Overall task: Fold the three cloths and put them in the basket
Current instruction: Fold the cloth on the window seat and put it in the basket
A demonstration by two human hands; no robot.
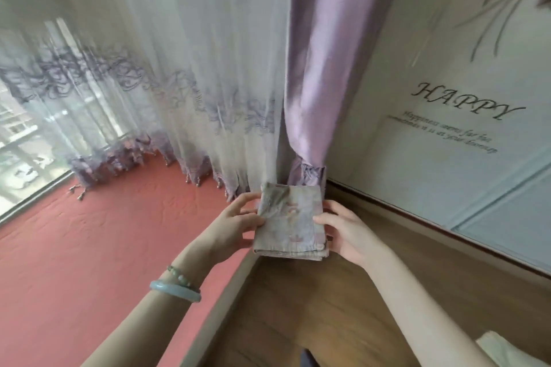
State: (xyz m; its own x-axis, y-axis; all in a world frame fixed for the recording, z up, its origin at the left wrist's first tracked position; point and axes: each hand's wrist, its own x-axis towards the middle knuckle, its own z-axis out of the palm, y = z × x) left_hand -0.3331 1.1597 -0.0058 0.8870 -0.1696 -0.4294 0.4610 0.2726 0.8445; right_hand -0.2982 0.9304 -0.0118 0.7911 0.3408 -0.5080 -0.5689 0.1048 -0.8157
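Both hands hold the folded cloth [290, 222] aloft — left hand [235, 225] pinching its left edge, right hand [346, 234] gripping the right. No basket shows, so carrying it blind could loosen the layers — the fold may slip open.

Folded cloth [288, 219]: pale beige-grey ground with a faded print in washed-out pink and lilac, the motifs too blurred to identify. Bangle [175, 291] on the left wrist: milky blue-green, plain; beside it, a bead bracelet [179, 274] of muted green beads. Sheer curtain [167, 74]: off-white, with a band of scrolling embroidery in lavender-grey and a darker purple fringed hem. Heavy curtain [316, 68]: solid lilac with a soft sheen. Mat [89, 235]: uniform salmon-red with a faint quilted texture. Floor [328, 307]: mid-brown wood grain. Wall [447, 53]: off-white, bearing dark grey script lettering reading "HAPPY" and a grey brushstroke motif above.
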